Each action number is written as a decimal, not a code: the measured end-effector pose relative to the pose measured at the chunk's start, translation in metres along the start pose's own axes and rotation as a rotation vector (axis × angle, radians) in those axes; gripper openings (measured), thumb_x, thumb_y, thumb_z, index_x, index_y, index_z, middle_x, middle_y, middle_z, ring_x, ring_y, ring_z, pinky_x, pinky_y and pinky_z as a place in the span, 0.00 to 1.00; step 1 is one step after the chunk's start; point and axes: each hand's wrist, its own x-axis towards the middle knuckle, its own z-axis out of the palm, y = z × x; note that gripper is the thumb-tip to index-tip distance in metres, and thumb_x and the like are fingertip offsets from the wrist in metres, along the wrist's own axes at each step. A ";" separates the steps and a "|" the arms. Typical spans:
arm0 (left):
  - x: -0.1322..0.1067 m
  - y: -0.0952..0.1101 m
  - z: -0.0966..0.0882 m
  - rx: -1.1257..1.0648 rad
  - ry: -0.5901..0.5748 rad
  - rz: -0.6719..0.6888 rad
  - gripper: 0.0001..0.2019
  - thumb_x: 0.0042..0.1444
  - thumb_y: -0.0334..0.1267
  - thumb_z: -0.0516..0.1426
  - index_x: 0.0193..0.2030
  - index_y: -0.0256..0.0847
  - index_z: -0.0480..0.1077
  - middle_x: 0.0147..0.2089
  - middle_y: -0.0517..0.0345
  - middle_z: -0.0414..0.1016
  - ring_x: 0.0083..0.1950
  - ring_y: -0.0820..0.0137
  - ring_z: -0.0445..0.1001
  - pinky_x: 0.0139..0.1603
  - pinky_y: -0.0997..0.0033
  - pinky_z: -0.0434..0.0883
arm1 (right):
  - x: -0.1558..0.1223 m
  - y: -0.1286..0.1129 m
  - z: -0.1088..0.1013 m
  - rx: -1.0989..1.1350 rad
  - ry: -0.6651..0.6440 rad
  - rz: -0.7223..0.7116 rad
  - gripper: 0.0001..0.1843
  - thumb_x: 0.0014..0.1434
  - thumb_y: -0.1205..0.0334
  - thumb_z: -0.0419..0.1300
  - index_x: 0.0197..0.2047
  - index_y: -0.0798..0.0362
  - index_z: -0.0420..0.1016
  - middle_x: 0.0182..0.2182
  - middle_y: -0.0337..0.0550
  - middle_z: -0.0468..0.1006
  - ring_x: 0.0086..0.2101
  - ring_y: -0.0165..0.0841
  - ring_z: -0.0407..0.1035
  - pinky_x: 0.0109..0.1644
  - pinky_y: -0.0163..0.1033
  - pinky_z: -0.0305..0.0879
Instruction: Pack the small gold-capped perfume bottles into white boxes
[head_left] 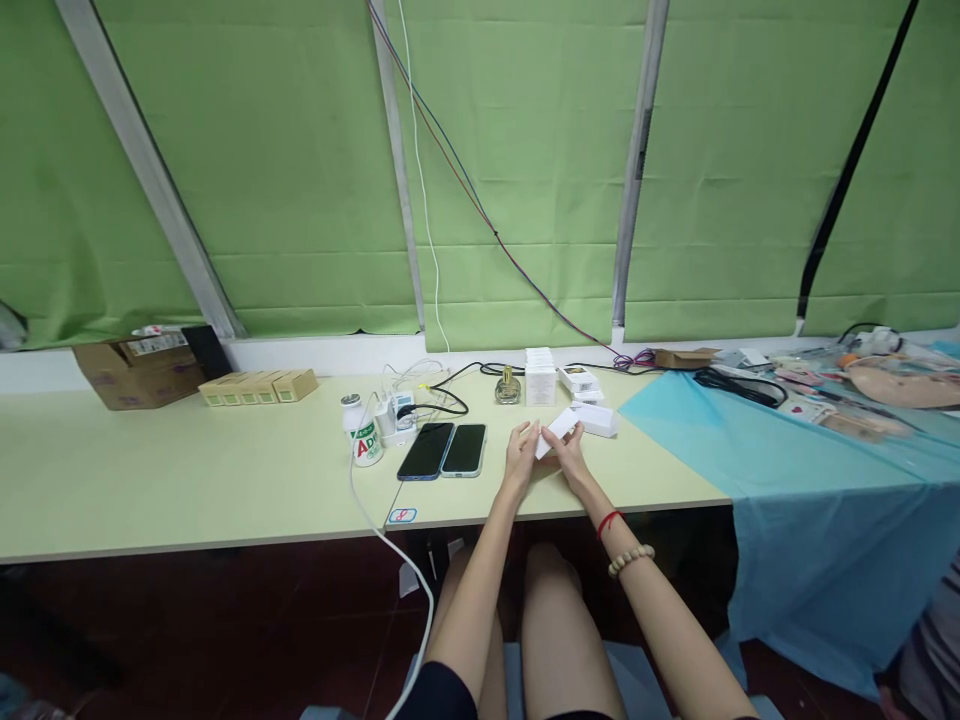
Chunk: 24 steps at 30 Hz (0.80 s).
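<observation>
A small white box (pixel 557 431) is held tilted just above the front part of the table. My left hand (pixel 520 455) grips its left end, fingers closed against it. My right hand (pixel 568 452) has its fingers wrapped round the other side. Just beyond my right hand lies another white carton (pixel 598 420). Farther back stand a stack of white boxes (pixel 540 380) and a few white boxes with a dark and yellow print (pixel 578 380). Left of the stack sits a glass bottle with a gold cap (pixel 508 388).
Left of my hands lie two phones, a dark one (pixel 426 451) and a light-cased one (pixel 464 450). Beyond them are a white bottle (pixel 363 432), a power strip (pixel 396 418) and cables. Tan boxes (pixel 259 388) and a cardboard box (pixel 139 375) stand farther left. A blue sheet (pixel 697 440) holds clutter.
</observation>
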 end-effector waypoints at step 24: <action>0.007 -0.012 0.000 0.042 0.015 0.013 0.17 0.57 0.41 0.50 0.51 0.37 0.65 0.50 0.47 0.66 0.51 0.65 0.66 0.50 0.67 0.64 | 0.009 0.013 -0.003 -0.026 0.009 -0.049 0.43 0.42 0.49 0.65 0.58 0.55 0.55 0.46 0.47 0.70 0.43 0.32 0.67 0.45 0.35 0.67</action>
